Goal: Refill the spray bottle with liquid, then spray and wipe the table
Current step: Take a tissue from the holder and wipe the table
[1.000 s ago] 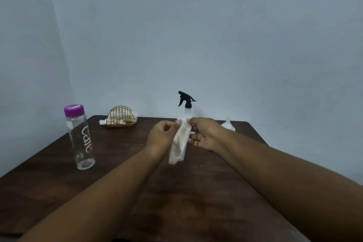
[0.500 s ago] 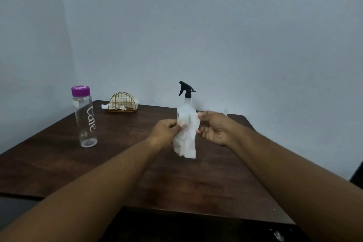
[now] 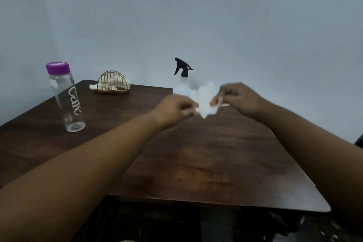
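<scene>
While the dark wooden table (image 3: 196, 163) spreads out below me, I hold both arms out above it, hands raised off the surface. My left hand (image 3: 174, 111) pinches one side of a white tissue (image 3: 204, 100) with curled fingers, and my right hand (image 3: 237, 98) pinches the other side, so the tissue hangs crumpled between them; the motion blurs its edges. At the left of the table stands a clear water bottle (image 3: 65, 96) with a purple cap, upright, marked "Care". Behind my hands, near the far edge, the spray bottle (image 3: 183, 76) stands upright with its black trigger head, its lower body partly hidden by the tissue. Toward the far left corner sits a gold wire napkin holder (image 3: 113, 83) with napkins inside.
</scene>
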